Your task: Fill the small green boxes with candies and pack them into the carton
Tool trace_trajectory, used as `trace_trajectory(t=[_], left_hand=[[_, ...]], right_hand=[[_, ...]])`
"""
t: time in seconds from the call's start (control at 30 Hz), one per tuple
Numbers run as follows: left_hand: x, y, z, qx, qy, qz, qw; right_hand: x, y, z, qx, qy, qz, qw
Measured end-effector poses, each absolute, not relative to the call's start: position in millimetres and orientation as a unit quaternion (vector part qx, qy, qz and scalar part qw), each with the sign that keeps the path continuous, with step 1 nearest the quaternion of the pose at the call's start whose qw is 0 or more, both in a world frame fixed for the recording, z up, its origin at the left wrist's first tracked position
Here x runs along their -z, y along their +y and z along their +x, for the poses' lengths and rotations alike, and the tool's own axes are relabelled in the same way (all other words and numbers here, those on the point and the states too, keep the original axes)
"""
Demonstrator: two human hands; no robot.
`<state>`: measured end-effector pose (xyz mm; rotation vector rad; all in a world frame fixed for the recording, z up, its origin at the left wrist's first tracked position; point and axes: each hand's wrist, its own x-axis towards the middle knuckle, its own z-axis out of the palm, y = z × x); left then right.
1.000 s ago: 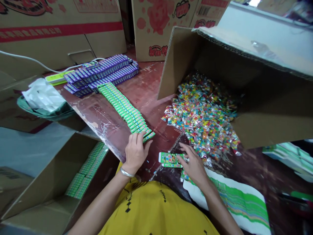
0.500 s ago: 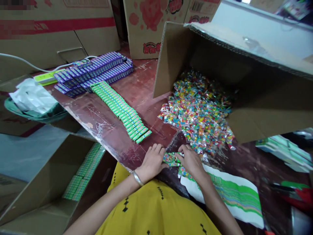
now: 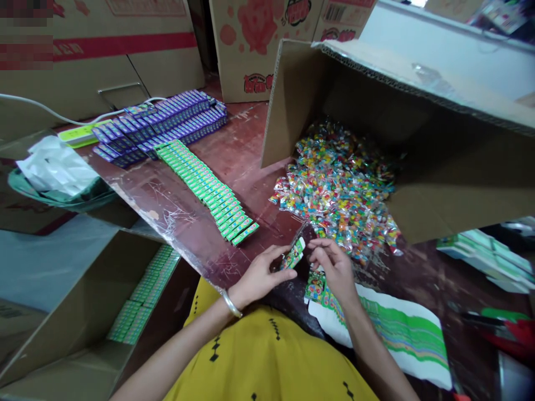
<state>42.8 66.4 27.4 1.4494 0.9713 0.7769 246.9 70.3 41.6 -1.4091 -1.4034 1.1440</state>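
Observation:
My left hand [image 3: 259,274] grips a small green carton [image 3: 293,255], lifted off the table and tilted up. My right hand [image 3: 333,264] is beside its upper end, fingers pinched together near the flap; what they hold is too small to name. Just under the right hand lies a stack of flat green carton blanks [image 3: 388,328]. A pile of small colourful candy packets [image 3: 338,189] spills from a big cardboard box [image 3: 418,139] lying on its side. A long row of filled green cartons [image 3: 209,189] runs diagonally across the red table [image 3: 242,150].
Rows of purple cartons [image 3: 163,122] lie at the back left beside a green power strip [image 3: 81,132]. An open cardboard box with green cartons [image 3: 137,295] stands low left. A bag with white plastic [image 3: 54,167] sits at left. Large printed boxes [image 3: 259,50] line the back.
My left hand came off the green row's end and joined the right hand at the carton. The carton, flat on the table before, is now lifted and tilted.

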Motion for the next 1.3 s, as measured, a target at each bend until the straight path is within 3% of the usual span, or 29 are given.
trace_trajectory(t=[0.13,0.27,0.67,1.3], left_hand=[[-27,70,43,-0.368,0.321,0.419,0.765],[-26,71,42,-0.403,0.263,0.291,0.827],[-35,81,29,-0.368,0.257,0.357,0.819],[-39,78,28,-0.336,0.282,0.434,0.787]], right_hand=[[-54,57,234,-0.428,-0.659,-0.506,0.354],[-56,52,224,-0.416,-0.692,-0.479,0.346],[-73,62,225,-0.356,-0.72,-0.488,0.342],[-73,68,235,-0.498,-0.669,-0.475,0.281]])
